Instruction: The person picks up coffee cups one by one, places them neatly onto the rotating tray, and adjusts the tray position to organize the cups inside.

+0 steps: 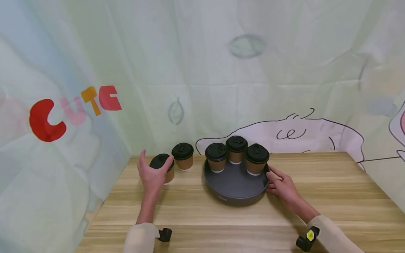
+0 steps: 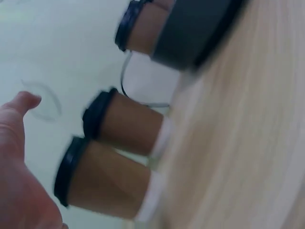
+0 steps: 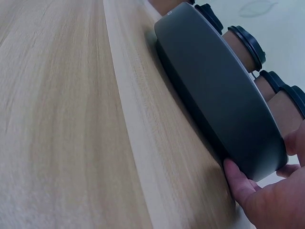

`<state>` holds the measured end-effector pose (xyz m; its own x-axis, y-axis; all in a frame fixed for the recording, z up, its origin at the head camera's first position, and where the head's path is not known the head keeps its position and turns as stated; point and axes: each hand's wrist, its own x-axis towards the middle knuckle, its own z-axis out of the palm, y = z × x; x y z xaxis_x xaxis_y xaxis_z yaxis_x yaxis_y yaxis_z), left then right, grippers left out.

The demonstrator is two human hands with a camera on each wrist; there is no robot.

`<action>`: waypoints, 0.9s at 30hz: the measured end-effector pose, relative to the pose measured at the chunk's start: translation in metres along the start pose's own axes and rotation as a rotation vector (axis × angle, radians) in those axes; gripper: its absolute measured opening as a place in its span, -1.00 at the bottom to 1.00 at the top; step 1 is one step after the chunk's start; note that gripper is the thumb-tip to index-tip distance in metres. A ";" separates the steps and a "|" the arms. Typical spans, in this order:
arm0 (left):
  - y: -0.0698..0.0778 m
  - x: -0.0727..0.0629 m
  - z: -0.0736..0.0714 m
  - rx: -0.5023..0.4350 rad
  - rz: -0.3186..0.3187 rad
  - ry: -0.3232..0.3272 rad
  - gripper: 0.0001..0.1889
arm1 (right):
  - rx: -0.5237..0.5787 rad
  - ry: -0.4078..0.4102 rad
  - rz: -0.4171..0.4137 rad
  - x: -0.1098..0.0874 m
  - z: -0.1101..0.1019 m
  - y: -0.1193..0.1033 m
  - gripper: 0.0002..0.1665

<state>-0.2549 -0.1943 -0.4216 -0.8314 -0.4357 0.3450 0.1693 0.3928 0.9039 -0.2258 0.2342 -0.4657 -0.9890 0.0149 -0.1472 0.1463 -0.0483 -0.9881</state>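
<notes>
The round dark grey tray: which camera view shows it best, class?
The head view: the tray appears nearly whole, floor included. Left wrist catches only part of its outer wall; right wrist shows mainly its outer side.

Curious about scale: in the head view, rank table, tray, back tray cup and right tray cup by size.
1. Table
2. Tray
3. Back tray cup and right tray cup: nearly alike, so unranked.

You've got a wood-grain table (image 1: 196, 225) bearing a dark tray (image 1: 235, 184), rear cup (image 1: 183, 156) and front cup (image 1: 161, 160) standing to its left.
</notes>
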 end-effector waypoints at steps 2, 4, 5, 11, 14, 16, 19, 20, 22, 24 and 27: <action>-0.009 0.002 -0.001 0.010 -0.022 -0.024 0.16 | 0.002 0.001 -0.006 0.001 0.000 0.001 -0.28; -0.016 0.003 0.000 0.017 -0.042 -0.043 0.19 | 0.002 0.003 -0.009 0.001 -0.001 0.002 -0.28; -0.019 0.004 0.001 0.022 -0.051 -0.048 0.20 | 0.002 0.004 -0.008 0.001 -0.001 0.002 -0.28; -0.031 0.007 0.011 0.061 -0.093 -0.050 0.30 | -0.007 0.005 -0.005 0.002 -0.001 0.001 -0.26; -0.034 0.009 0.016 0.069 -0.096 -0.032 0.31 | -0.009 0.000 -0.004 0.002 -0.001 0.001 -0.26; -0.034 0.009 0.019 0.068 -0.102 -0.018 0.29 | -0.007 0.000 -0.005 0.002 -0.001 0.000 -0.26; -0.034 0.009 0.023 0.055 -0.107 0.013 0.17 | -0.004 0.000 -0.009 0.002 -0.001 0.000 -0.26; -0.034 0.009 0.025 0.043 -0.106 0.027 0.11 | -0.001 0.001 -0.010 0.002 -0.001 0.000 -0.27; -0.035 0.009 0.027 0.021 -0.100 0.048 -0.01 | 0.001 0.002 -0.012 0.002 -0.001 0.000 -0.27; -0.035 0.009 0.028 -0.001 -0.095 0.068 -0.10 | 0.005 0.004 -0.012 0.002 -0.001 0.001 -0.27; -0.035 0.009 0.029 -0.007 -0.104 0.078 -0.14 | 0.009 0.007 -0.014 0.002 -0.001 0.001 -0.29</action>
<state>-0.2840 -0.1881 -0.4570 -0.8012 -0.5354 0.2671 0.0877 0.3365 0.9376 -0.2278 0.2348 -0.4674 -0.9908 0.0231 -0.1336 0.1321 -0.0575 -0.9896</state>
